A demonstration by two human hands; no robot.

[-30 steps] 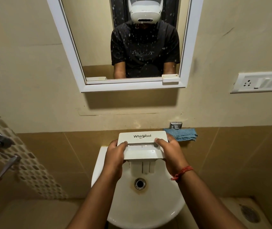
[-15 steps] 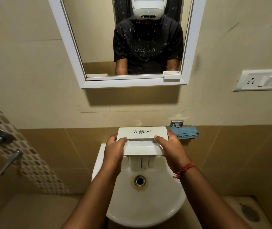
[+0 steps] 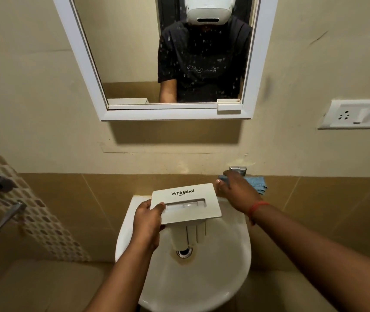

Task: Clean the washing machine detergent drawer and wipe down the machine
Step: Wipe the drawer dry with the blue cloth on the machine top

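A white detergent drawer with a Whirlpool front panel hangs over the white basin, tilted, its body pointing down toward the drain. My left hand grips the panel's left edge, thumb on the front. My right hand is off the drawer, stretched toward the wall over a blue cloth that lies at the basin's back right beside the metal tap. Its fingers reach the cloth's left end; whether they hold it is unclear.
A white-framed mirror hangs above the basin and shows a person in a dark shirt. A socket and switch plate sits on the right wall. Metal taps and a lever stick out from the tiled wall at left.
My right hand let go of the drawer and moved up and right to the blue cloth. The drawer, now held by the left hand alone, has tilted and dropped slightly.
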